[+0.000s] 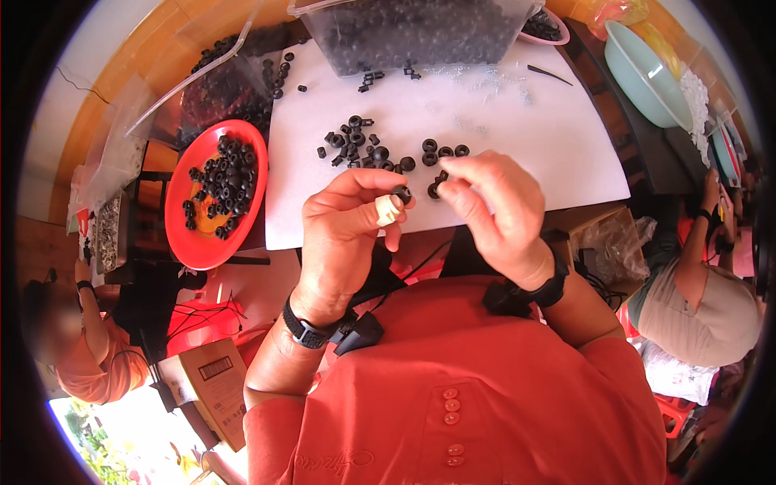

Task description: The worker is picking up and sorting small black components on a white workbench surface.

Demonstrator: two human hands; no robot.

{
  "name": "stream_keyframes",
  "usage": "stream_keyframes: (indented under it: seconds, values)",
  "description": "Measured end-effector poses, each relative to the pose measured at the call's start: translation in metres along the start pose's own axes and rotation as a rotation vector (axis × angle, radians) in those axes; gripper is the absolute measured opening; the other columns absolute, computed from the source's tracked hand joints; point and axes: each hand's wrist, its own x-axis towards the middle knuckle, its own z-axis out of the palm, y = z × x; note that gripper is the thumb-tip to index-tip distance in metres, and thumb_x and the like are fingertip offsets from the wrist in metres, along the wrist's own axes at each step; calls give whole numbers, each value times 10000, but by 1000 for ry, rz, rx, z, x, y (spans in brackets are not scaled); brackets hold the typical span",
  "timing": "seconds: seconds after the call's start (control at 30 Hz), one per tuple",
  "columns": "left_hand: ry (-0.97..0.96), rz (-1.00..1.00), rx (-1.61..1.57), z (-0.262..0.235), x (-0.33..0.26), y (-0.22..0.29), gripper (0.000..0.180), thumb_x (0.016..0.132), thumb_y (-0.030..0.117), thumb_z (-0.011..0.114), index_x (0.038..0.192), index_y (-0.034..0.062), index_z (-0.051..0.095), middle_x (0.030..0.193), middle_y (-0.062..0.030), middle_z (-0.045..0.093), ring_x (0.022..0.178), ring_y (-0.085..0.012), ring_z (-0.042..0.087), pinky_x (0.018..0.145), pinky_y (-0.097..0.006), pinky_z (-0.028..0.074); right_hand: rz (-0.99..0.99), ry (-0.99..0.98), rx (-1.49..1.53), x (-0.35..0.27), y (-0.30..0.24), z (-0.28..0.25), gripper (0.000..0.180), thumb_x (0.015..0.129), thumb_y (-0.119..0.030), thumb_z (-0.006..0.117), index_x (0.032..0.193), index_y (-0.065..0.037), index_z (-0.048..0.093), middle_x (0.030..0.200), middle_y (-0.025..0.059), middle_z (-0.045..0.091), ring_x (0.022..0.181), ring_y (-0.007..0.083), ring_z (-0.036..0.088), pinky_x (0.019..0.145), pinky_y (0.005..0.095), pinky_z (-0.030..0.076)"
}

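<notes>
The left hand (339,226) pinches a small black part (402,193) between thumb and fingers, a cream piece (389,209) at its thumb tip, perhaps a wrapping. Apart from it, the right hand (505,214) curls beside loose black pieces (440,153); I cannot tell whether it grips one. Left of the left hand, a red dish (183,239) holds black parts; beyond that dish, a clear tub (142,121) has more. Ahead of both hands, a transparent bin (317,40) is heaped with them. Ahead and right of the right hand sits a pale green basin (643,81).
</notes>
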Motion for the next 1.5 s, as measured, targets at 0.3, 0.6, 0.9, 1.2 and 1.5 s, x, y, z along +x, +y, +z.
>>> stream_keyframes:
  seconds: [0.3,0.6,0.9,1.2,1.5]
  values:
    - [59,49,67,-9,-10,-4,248,857,23,706,1089,-53,665,918,-154,688,704,-183,632,553,-262,497,26,-137,-296,-5,11,-7,158,741,34,724,855,-42,647,761,77,593,691,281,575,640,385,449]
    - [26,39,36,-12,-13,-3,219,879,-28,676,1096,-56,674,909,-126,697,716,-141,617,582,-248,494,-85,-287,-545,-4,14,3,178,745,-15,658,889,-117,682,833,41,539,808,228,548,706,371,384]
    - [40,54,80,-12,-13,-6,234,859,23,703,1077,-54,668,899,-142,691,728,-186,647,562,-265,498,-140,-339,-555,-2,19,1,130,737,-30,632,849,-89,659,833,47,538,814,232,540,725,371,378]
    - [50,42,30,-11,-12,-4,236,868,42,705,1077,-58,662,896,-145,682,733,-192,642,562,-266,492,-86,-385,-552,9,18,-2,135,765,-23,640,878,-86,599,834,67,571,786,238,567,719,372,402]
    - [108,202,-125,13,5,5,207,909,42,656,1104,-27,657,999,-140,706,889,-189,663,840,-306,526,413,-366,683,15,-37,26,84,881,9,690,927,-9,622,815,32,613,713,107,574,644,263,465]
